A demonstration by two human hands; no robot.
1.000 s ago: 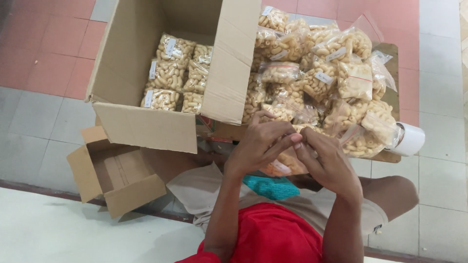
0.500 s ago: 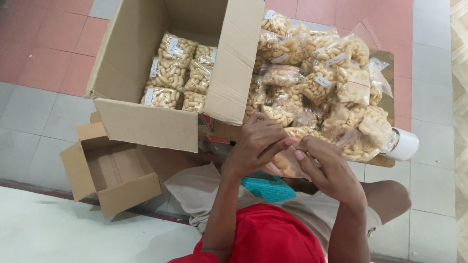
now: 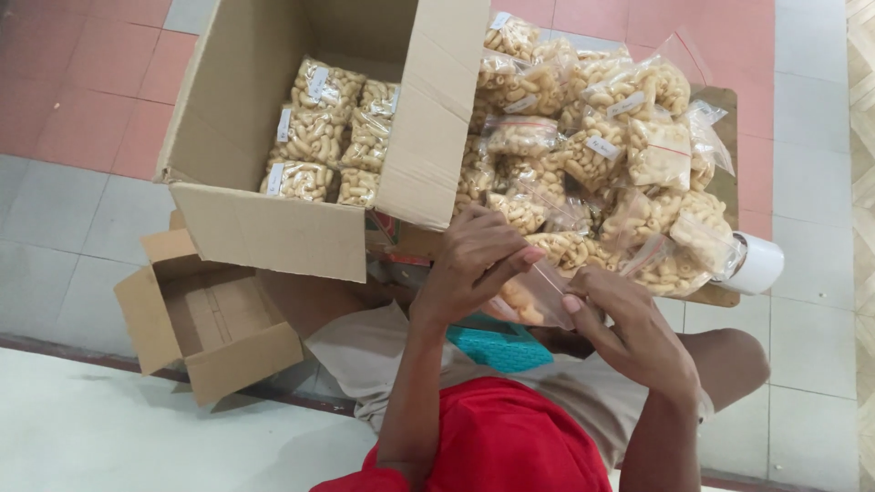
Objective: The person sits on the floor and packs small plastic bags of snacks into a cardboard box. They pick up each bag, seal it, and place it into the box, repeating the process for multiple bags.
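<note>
Box flap (image 3: 433, 118) — barrier beside heaped packets (image 3: 592, 155)

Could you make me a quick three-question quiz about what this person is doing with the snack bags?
1. True or false: the large cardboard box already has snack bags in it.
2. What do both hands hold? A) tape roll B) clear snack bag C) small box
3. The white roll lies at the pile's ____ edge.

Key: 1 true. 2 B: left hand and right hand pinch the clear snack bag. 3 right.
</note>
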